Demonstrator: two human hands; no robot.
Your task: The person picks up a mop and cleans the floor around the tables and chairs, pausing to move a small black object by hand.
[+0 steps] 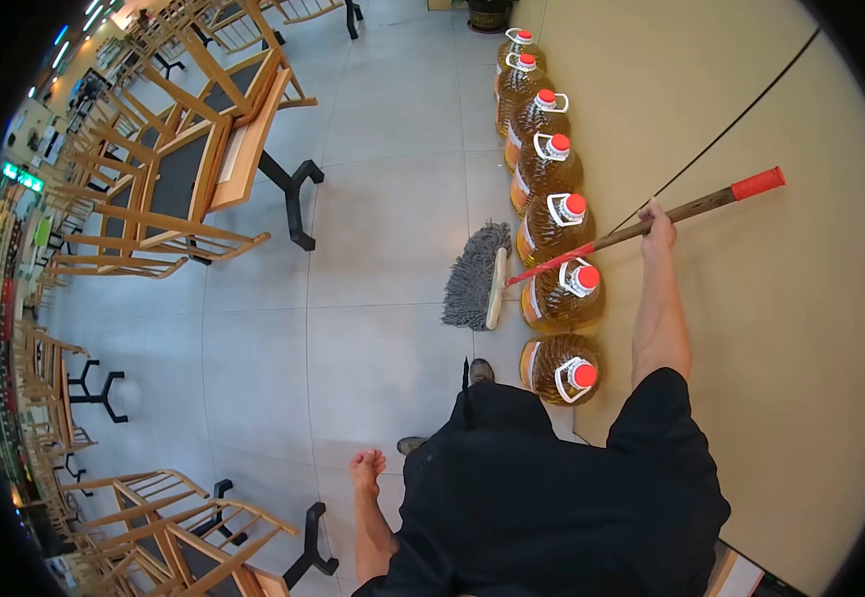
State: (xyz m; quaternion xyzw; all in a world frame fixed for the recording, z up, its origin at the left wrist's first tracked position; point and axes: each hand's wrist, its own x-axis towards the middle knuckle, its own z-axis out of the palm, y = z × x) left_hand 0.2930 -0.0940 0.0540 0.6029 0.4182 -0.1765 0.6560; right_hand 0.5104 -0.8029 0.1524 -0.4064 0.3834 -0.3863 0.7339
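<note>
My right hand [657, 227] is closed around the handle of a mop [696, 207], whose wooden shaft has red sections at both ends. The mop slants down over the bottles to its grey stringy head [476, 277], which lies on the tiled floor [383, 249]. Large oil bottles [555, 231] with red caps and white carrying loops stand in a row just right of the mop head. My left hand [367, 468] hangs beside my body above the floor, its fingers curled and nothing visible in them.
A beige wall [771, 328] runs along the right behind the bottles, with a thin black line across it. On the left, wooden chairs [169, 189] rest upturned on tables with black metal legs [298, 199]. A plant pot [489, 14] stands at the far end.
</note>
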